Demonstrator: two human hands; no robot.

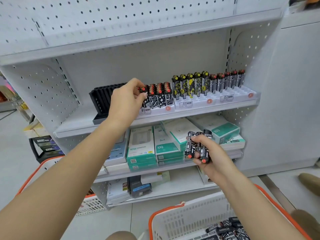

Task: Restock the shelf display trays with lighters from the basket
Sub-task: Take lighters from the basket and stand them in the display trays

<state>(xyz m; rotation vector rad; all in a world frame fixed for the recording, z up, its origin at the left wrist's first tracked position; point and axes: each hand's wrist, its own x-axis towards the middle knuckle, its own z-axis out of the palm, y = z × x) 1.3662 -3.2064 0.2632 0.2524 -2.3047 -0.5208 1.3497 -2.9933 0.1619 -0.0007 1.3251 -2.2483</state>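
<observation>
Lying lowest in view is the white basket (190,220) with its orange rim, and a loose heap of black-and-white lighters (228,229) is sitting in its bottom right corner. Above it the right hand (210,156) is curling around a small bundle of lighters (197,146), red buttons pointing downward, in front of the teal boxes (147,149) stacked on the lower shelf. Further up, the left hand (127,99) is reaching to the middle shelf and pinching one red-topped lighter (143,90) between thumb and fingertips, right at the left end of the left display tray (155,109) — whether it is already seated in a slot is hidden by the fingers. That tray is holding rows of patterned lighters; the middle tray (195,101) is carrying yellow-and-black ones along its back, and the right tray (242,94) is carrying a back row of black-and-white ones with open slots in front. Just left of the hand, a black ribbed rack (102,99) is standing on the same shelf.
</observation>
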